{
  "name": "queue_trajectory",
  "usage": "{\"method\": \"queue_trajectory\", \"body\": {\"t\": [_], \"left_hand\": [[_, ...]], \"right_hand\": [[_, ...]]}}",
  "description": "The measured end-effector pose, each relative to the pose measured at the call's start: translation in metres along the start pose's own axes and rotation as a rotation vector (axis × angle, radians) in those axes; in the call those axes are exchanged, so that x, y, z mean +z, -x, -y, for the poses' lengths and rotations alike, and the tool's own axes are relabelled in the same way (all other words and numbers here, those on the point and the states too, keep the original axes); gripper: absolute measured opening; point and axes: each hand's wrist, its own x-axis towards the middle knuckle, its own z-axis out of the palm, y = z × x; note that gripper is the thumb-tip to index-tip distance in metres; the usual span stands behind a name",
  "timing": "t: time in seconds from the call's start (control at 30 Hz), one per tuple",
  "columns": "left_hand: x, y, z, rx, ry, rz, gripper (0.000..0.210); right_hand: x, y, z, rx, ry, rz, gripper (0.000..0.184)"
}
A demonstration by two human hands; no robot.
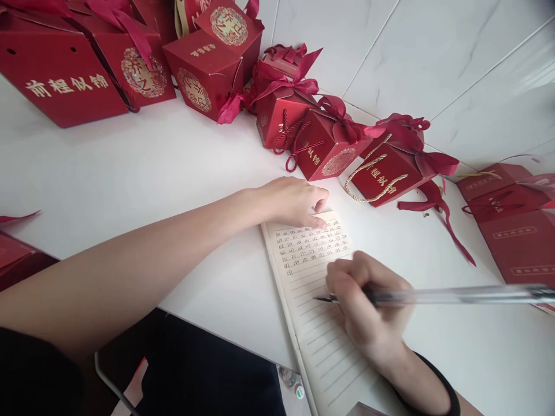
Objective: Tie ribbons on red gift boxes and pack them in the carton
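Observation:
A lined notebook (310,320) lies open on the white table, its upper page covered in rows of small handwritten numbers and its lower lines blank. Across the top edge of that page rests my left hand (288,201), fingers loosely bent and thumb apart, pressing on the paper without gripping anything. My right hand (368,306) is closed around a clear-barrelled pen (468,295) with a black grip. The pen's dark tip is over the blank lines, below the last number; whether it touches the paper I cannot tell. Motion slightly blurs the right hand and pen.
Several red gift boxes with ribbons stand along the tiled wall, among them a large box (56,69) at left and a rope-handled box (381,173). Flattened red boxes (511,219) lie at right. The white table's (225,289) near edge runs diagonally; a bottle (291,381) shows below it.

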Motion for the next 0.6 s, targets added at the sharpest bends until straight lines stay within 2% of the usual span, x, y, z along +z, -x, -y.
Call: {"method": "queue_trajectory", "body": {"t": [0.07,0.13,0.27,0.4,0.53,0.6], "left_hand": [[-0.001,0.002,-0.001,0.004,-0.01,0.0,0.035],[-0.003,0.005,-0.003,0.01,-0.028,-0.011,0.033],[-0.006,0.011,-0.005,-0.021,-0.031,-0.026,0.026],[-0.006,0.013,0.0,0.002,0.041,-0.088,0.021],[-0.007,0.015,0.008,-0.022,0.067,-0.198,0.023],[-0.009,0.015,0.012,-0.048,0.047,-0.258,0.023]], "right_hand": [[-0.009,0.0,-0.001,-0.092,-0.085,-0.068,0.033],[-0.018,-0.005,-0.005,-0.144,-0.033,-0.14,0.03],[-0.037,-0.028,-0.023,-0.147,0.388,-0.232,0.016],[-0.064,-0.052,-0.042,-0.199,0.752,-0.257,0.014],[-0.086,-0.062,-0.054,-0.224,0.893,-0.182,0.031],[-0.091,-0.064,-0.059,-0.218,0.886,-0.225,0.036]]}}
